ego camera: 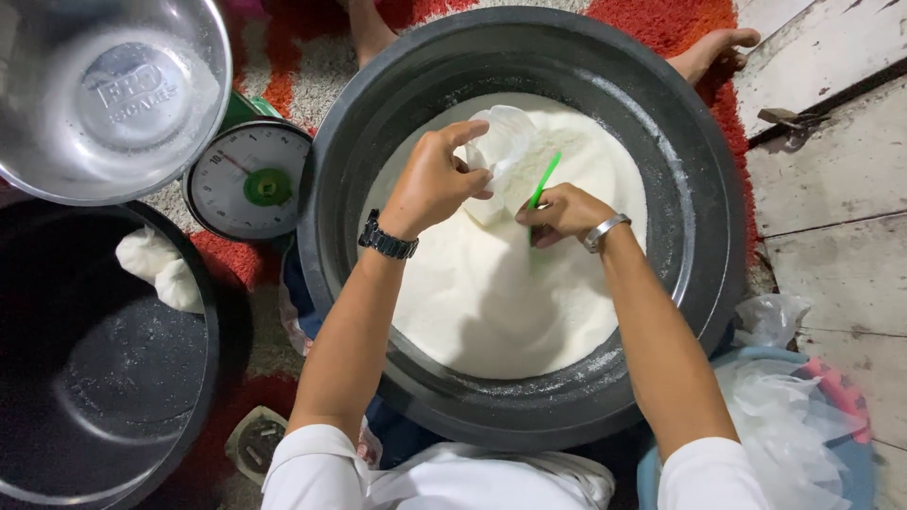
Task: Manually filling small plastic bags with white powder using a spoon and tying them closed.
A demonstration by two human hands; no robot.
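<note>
Large black basin (699, 189), centre of frame, holds a deep bed of white powder (491, 302). It sits on the floor directly before the person, so both arms reach in without stretching; a dusting of powder rings the inner wall.

Second black basin (104, 378), lower left, nearly bare. Two filled, knotted white bags (161, 269) lie against its upper rim, apparently set aside there, apart from the loose powder.

Steel bowl (113, 94), upper left, with a film of powder inside and a raised stamp on its base, which I leave unread.

Blue tub (850, 444), lower right, heaped with clear plastic bags (784, 416), close by the right elbow, likely for easy reach.

Dial scale (248, 179), left of the big basin: round white face, black numerals around the rim, green centre disc, red needle, green body behind. It faces up so it reads from above.

Red and grey rug (680, 24) under everything; worn pale floor boards (831, 170) at right.

Left hand (430, 184), black watch on wrist, above the powder at centre: fingers curled and pinched on the mouth of a small clear plastic bag (505, 142), lifting it open and upright.

Right hand (562, 212), metal bracelet on the wrist, just beside the bag: fingers closed together around a green scoop handle (543, 179), angled up into the bag's opening. The scoop's bowl is hidden behind the plastic.
</note>
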